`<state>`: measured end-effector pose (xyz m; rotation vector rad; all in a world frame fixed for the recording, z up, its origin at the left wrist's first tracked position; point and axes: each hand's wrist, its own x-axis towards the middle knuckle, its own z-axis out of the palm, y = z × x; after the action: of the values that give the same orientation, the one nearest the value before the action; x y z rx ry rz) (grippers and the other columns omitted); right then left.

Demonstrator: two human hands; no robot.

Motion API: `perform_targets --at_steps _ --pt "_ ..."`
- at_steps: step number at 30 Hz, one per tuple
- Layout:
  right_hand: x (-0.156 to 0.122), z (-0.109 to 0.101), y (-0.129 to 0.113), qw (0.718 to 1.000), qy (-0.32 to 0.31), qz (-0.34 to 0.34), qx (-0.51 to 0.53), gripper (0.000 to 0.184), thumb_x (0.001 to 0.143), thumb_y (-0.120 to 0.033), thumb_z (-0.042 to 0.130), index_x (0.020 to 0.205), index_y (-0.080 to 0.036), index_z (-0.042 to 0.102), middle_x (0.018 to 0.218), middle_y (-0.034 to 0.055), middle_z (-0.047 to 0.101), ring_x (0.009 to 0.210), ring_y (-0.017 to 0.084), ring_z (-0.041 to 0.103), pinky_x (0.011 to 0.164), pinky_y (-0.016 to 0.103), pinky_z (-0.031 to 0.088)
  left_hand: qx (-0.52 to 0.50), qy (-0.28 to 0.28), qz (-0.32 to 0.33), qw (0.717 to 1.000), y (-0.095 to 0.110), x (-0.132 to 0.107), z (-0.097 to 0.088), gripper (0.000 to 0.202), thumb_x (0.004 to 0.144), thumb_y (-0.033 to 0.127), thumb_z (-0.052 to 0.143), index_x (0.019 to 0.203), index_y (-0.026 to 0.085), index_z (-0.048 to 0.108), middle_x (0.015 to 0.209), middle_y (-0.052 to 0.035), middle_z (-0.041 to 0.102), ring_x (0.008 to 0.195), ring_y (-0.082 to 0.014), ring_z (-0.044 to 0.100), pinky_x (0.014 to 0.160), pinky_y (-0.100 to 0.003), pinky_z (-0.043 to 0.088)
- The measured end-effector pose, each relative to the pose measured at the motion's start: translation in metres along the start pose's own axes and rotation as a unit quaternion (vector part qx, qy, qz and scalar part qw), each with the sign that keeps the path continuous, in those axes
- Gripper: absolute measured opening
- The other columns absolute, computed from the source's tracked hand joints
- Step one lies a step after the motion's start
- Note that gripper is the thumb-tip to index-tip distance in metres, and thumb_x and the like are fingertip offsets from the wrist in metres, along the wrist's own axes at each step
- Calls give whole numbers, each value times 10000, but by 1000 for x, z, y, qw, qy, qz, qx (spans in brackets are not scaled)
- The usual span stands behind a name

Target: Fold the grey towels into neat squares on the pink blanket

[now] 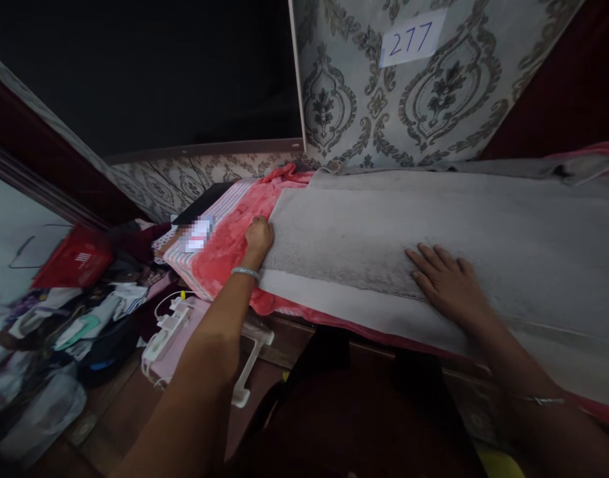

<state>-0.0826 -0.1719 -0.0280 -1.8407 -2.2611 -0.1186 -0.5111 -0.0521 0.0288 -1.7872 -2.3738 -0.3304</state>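
Observation:
A long piece of grey cloth (334,229) lies spread in front of me, with a smooth surface and darker scuffed patches near its front edge. At its left end my left hand (260,236) is closed, fingers curled on the cloth's edge. My right hand (446,282) rests flat on the front part of the cloth, fingers spread. A paler layer (324,289) shows beneath its front edge. Under everything lies a red plush blanket (222,249), which sticks out on the left.
A large dark television (149,73) stands behind, beside patterned wallpaper bearing a paper sign (414,38). Low on the left are a white power strip (169,328), a red basket (78,255) and heaped clothes (89,325). A blurred-out item (198,234) lies on the striped cloth.

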Motion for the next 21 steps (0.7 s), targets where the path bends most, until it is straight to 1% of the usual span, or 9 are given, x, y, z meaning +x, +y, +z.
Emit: perform_targets --at_steps 4,8,10,12,14,15,18,19,21 --pt "0 -2 -2 1000 -3 1 -6 598 1035 -442 215 1570 -295 436 1621 74 412 1503 338 330 1181 581 310 -3 5 11 1000 1 -1 2 369 992 228 390 1254 120 625 1291 -238 636 1170 -352 645 955 -435 510" --pt "0 -3 -3 1000 0 1 -12 611 1034 -431 188 1566 -275 443 1615 86 420 1500 340 331 1173 613 317 -18 5 -10 1000 0 1 1 416 977 140 319 1240 111 640 1264 -235 659 1158 -343 654 947 -437 507" --pt "-1 -2 -3 1000 -2 -1 -13 618 1036 -439 181 1569 -263 438 1618 86 414 1501 337 328 1174 620 318 -25 -4 -28 999 -1 1 -1 409 990 169 319 1232 113 644 1214 -226 689 1142 -337 663 928 -433 514" --pt "0 -1 -1 1000 -2 -3 -11 618 1037 -451 182 1571 -268 435 1623 79 407 1500 334 330 1176 618 315 -30 -15 -38 999 -1 -1 -3 386 1010 268 364 1225 119 646 1175 -213 709 1126 -333 669 910 -425 524" --pt "0 0 1 1000 -3 -4 -6 616 1038 -461 187 1573 -279 431 1627 68 402 1499 334 336 1176 614 315 -30 -16 -34 999 -1 -3 -4 389 1008 346 414 1225 123 648 1196 -207 705 1130 -329 666 920 -418 527" --pt "0 1 1 1000 -4 -4 -4 614 1037 -463 191 1574 -284 430 1627 64 403 1498 333 338 1175 612 315 -25 -10 -23 999 -1 -3 -4 386 1004 348 427 1227 123 648 1227 -208 693 1147 -327 658 937 -415 522" --pt "1 4 3 1000 1 -4 -1 607 1037 -469 202 1579 -302 417 1622 53 412 1497 327 343 1171 610 317 -12 11 8 1000 1 -4 -3 361 1003 274 413 1231 120 646 1308 -213 655 1223 -323 621 992 -406 499" --pt "1 5 4 1000 5 -5 -1 604 1037 -469 204 1582 -310 410 1620 48 418 1497 324 344 1169 609 318 -15 10 7 1000 1 -3 -2 357 1004 261 404 1231 122 643 1300 -212 660 1227 -325 620 994 -406 497" --pt "1 5 4 1000 13 -7 -1 600 1037 -469 206 1587 -324 398 1616 42 424 1496 319 347 1167 603 323 -33 -3 -18 999 0 1 -1 354 1012 270 398 1238 128 629 1245 -212 688 1196 -332 641 975 -415 503"
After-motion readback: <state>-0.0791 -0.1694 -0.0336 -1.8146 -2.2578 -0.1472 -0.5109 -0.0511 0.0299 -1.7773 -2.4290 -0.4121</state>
